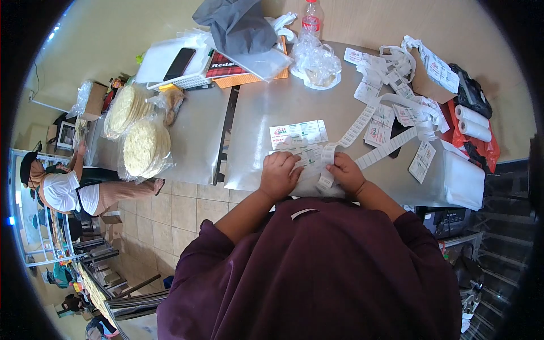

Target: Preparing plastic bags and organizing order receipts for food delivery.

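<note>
My left hand (280, 175) lies over the left part of a printed label sheet (312, 156), its fingers bent and its thumb apart; whether it grips the sheet is hidden. With thumb and fingers my right hand (347, 173) pinches a strip of small white labels (328, 154), whose loose end curls down near the table edge. From there the strip runs back across the steel table (272, 102) towards a heap of labels. Just beyond my hands, another printed label sheet (298, 132) with red and green print lies flat.
Bagged stacks of flatbread (146, 146) sit at left. Behind are a basket with a phone (179, 63), a plastic bag (315, 63) and a bottle (311, 21). At right lie tangled label rolls (393, 72) and clear bags (463, 180). A person (63, 187) stands far left.
</note>
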A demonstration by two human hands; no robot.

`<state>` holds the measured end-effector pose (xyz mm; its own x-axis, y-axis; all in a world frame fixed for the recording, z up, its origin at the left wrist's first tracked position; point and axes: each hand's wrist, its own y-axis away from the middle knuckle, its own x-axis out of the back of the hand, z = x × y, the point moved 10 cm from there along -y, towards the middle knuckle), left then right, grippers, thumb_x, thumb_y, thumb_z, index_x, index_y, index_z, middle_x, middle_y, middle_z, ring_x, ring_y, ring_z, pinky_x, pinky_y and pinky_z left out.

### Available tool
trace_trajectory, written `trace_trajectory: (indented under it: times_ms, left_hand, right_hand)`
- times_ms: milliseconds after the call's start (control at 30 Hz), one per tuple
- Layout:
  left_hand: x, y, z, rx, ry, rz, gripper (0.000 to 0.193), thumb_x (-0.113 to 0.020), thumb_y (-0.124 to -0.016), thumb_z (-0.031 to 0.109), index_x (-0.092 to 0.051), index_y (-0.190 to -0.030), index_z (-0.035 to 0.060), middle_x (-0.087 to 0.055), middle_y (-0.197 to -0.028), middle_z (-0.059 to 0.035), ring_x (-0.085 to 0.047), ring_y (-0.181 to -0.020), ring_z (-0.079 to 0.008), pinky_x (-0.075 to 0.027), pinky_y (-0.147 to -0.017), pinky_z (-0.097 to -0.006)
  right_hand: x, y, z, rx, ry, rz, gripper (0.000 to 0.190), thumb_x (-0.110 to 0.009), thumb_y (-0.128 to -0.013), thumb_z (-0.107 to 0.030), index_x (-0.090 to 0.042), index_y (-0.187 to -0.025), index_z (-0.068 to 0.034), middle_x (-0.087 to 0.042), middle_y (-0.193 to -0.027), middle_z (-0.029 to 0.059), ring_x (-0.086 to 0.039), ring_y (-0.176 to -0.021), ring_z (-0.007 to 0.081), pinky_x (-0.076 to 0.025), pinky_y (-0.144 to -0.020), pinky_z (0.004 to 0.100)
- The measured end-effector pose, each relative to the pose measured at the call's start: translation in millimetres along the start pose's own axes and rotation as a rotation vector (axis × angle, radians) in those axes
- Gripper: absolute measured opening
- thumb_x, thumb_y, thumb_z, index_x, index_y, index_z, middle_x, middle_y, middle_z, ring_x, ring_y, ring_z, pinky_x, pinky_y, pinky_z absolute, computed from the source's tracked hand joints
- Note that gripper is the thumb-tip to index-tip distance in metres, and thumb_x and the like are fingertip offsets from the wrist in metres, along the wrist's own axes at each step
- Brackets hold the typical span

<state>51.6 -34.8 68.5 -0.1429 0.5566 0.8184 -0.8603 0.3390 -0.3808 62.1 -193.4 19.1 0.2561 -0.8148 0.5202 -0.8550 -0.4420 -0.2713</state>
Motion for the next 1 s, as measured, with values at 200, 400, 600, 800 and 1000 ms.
trace_trajectory:
  times_ms: [200, 400, 600, 800, 1000]
  left_hand:
    - [-1.2, -2.2, 15.8, 0.116, 0.461, -0.101, 0.025, -0.068, -0.076, 0.016, -0.060, -0.098, 0.0069, -0.059, -0.082, -0.0079, -0.056, -0.080, -0.0270, -0.043, -0.076, -0.0360]
    - [22.7, -8.0, 50.5, -0.088, 0.341, -0.076, 0.022, -0.069, -0.073, 0.018, -0.062, -0.093, 0.0103, -0.057, -0.089, -0.0065, -0.055, -0.087, -0.0253, -0.041, -0.079, -0.0374]
    - [18.1, -6.3, 57.5, -0.123, 0.330, -0.103, 0.020, -0.070, -0.071, 0.018, -0.063, -0.088, 0.0128, -0.054, -0.089, -0.0051, -0.052, -0.088, -0.0247, -0.039, -0.078, -0.0371]
    - [18.7, -8.2, 63.7, -0.151, 0.264, -0.094, 0.016, -0.070, -0.069, 0.016, -0.060, -0.081, 0.0124, -0.052, -0.086, -0.0045, -0.051, -0.085, -0.0239, -0.038, -0.076, -0.0370]
    - [21.5, -2.6, 76.9, -0.356, 0.121, -0.059, 0.015, -0.068, -0.068, 0.014, -0.059, -0.078, 0.0106, -0.051, -0.084, -0.0040, -0.052, -0.082, -0.0233, -0.039, -0.073, -0.0381]
  right_hand:
    - [-13.6, 9.9, 14.3, -0.602, -0.536, 0.033, 0.024, -0.051, -0.091, -0.017, -0.061, -0.100, 0.002, -0.060, -0.083, 0.0036, -0.055, -0.073, 0.0125, -0.043, -0.070, 0.0252]
    - [-14.0, 17.3, 4.0, -0.789, -0.684, 0.158, 0.023, -0.048, -0.092, -0.018, -0.060, -0.096, 0.001, -0.058, -0.073, 0.0035, -0.051, -0.060, 0.0101, -0.042, -0.055, 0.0244]
    - [-12.7, 19.0, -1.2, -0.812, -0.659, 0.162, 0.024, -0.048, -0.093, -0.020, -0.059, -0.095, 0.000, -0.057, -0.070, 0.0033, -0.050, -0.053, 0.0097, -0.041, -0.050, 0.0239]
    - [-14.8, 22.2, 1.4, -0.795, -0.654, 0.158, 0.024, -0.048, -0.092, -0.021, -0.059, -0.095, 0.000, -0.056, -0.068, 0.0027, -0.049, -0.053, 0.0094, -0.041, -0.050, 0.0239]
    - [-15.3, 28.1, 5.6, -0.839, -0.674, 0.204, 0.023, -0.049, -0.092, -0.021, -0.060, -0.094, 0.000, -0.056, -0.067, 0.0025, -0.050, -0.055, 0.0092, -0.042, -0.052, 0.0239]
